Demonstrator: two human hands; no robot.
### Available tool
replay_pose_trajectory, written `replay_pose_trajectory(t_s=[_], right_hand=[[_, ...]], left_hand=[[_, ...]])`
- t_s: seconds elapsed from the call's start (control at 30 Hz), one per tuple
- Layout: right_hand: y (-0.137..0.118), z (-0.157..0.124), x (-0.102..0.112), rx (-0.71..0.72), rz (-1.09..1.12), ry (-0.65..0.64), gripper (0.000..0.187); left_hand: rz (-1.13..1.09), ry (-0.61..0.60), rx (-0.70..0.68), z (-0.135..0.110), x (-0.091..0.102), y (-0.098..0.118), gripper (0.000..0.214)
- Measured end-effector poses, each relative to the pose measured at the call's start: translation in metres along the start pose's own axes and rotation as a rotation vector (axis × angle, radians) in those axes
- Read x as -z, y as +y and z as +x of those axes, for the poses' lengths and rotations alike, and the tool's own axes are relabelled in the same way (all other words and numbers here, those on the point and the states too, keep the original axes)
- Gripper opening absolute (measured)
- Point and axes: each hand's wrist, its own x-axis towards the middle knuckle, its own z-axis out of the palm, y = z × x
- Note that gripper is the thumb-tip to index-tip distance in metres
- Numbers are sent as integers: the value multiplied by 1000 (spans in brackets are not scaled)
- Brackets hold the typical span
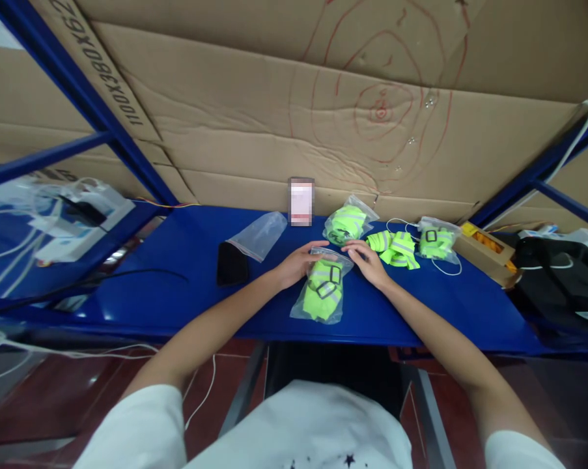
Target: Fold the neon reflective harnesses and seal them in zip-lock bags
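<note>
A clear zip bag (320, 301) lies on the blue table, holding a folded neon-yellow reflective strap with dark buckles. My left hand (297, 266) grips the bag's upper left corner, thumb and fingers around the zip edge. At the upper right corner, my right hand (368, 262) has its fingers closed on the same edge. Just beyond the hands sits a second bagged yellow bundle (347, 223). Loose yellow reflective straps (396, 249) lie right of my right hand, with another filled bag (435, 240) farther right.
An unfilled clear bag (260, 236) lies on the left, overlapping a black phone-like object (232, 264). A blurred-screen device (301, 202) leans against the cardboard wall (225, 117). To the right are an open carton (486, 251) and a black bag (557, 286); power strips (88, 225) and cables lie left.
</note>
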Motion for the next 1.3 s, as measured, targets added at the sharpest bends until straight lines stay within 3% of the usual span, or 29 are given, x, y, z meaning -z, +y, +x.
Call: replay_pose_trajectory(t_s=[0.2, 0.4, 0.63, 0.83, 1.13, 1.3], right_hand=[[12, 4, 14, 33, -69, -91, 44], [11, -7, 4, -75, 90, -194, 40], [6, -9, -1, -145, 149, -32, 40], [9, -5, 6, -135, 112, 49, 42], [4, -13, 6, -56, 10, 9, 44], [0, -13, 7, -52, 56, -52, 36]], left_hand=[[-100, -31, -46, 4, 6, 2, 59], [-164, 0, -44, 6, 4, 1, 55], [-5, 60, 54, 10, 0, -11, 36], [28, 94, 13, 7, -1, -9, 43], [15, 170, 50, 2, -5, -5, 46], [77, 132, 33, -2, -4, -7, 42]])
